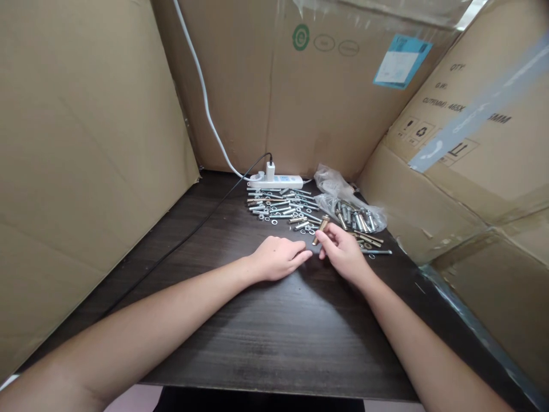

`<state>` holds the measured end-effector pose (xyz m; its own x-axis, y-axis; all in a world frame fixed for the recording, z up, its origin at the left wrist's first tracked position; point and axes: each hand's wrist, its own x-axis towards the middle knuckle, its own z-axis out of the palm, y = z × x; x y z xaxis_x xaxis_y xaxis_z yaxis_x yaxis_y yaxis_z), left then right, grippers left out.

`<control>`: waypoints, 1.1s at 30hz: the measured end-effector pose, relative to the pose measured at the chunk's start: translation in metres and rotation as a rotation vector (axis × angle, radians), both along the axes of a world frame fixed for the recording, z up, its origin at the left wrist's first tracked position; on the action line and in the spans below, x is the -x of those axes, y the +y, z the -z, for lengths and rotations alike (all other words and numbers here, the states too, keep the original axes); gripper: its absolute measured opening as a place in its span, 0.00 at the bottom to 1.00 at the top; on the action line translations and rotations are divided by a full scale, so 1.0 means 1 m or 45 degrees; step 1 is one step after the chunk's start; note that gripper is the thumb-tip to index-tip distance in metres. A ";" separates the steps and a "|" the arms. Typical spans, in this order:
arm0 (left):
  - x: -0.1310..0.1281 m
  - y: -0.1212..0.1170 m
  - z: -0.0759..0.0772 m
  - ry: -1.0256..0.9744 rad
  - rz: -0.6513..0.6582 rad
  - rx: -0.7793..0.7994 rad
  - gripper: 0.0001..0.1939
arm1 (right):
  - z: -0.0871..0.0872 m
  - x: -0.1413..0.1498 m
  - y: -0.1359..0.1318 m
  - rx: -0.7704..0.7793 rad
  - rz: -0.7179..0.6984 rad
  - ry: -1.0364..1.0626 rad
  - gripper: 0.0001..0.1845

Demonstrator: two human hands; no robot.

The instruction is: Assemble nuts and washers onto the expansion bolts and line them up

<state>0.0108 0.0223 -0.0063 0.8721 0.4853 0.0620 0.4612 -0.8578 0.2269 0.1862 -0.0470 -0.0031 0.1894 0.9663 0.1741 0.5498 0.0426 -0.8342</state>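
Observation:
My right hand [344, 253] pinches a brass-coloured expansion bolt [321, 229] between thumb and fingers, tilted with its head end up. Just left of it, my left hand [278, 257] hovers low over the dark table [257, 332], thumb and fingers drawn together. Whether anything sits between those fingertips is hidden. Beyond both hands lie many loose silver bolts and sleeves [281, 210], with washers [274, 222] scattered among them. Several brass-coloured bolts [369, 239] lie right of my right hand, partly behind it.
A clear plastic bag [338, 191] with more bolts [360, 219] lies at the back right. Behind the loose bolts is a white power strip [283, 182] with a plugged-in charger [270, 170]. Its black cable [193, 234] crosses the table's left side. Cardboard walls [274, 103] enclose three sides.

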 end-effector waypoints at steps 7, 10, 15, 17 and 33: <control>0.001 0.000 -0.003 0.002 0.019 0.034 0.24 | -0.029 -0.071 0.034 0.410 0.576 -0.958 0.18; 0.001 0.001 -0.001 -0.022 0.023 0.027 0.24 | -0.032 -0.091 0.051 0.581 0.623 -1.022 0.18; 0.001 0.001 0.001 -0.018 0.043 0.000 0.23 | -0.022 -0.098 0.063 0.592 0.726 -1.101 0.21; 0.001 0.001 0.001 -0.013 0.044 0.000 0.23 | -0.019 -0.097 0.061 0.555 0.773 -1.117 0.22; 0.000 0.002 0.002 0.009 0.030 -0.031 0.19 | -0.031 -0.095 0.004 0.371 0.263 -0.854 0.13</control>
<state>0.0113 0.0241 -0.0079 0.8838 0.4630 0.0677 0.4422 -0.8737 0.2027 0.2808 -0.0432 0.0276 0.3149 0.9473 0.0585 0.9160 -0.2872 -0.2800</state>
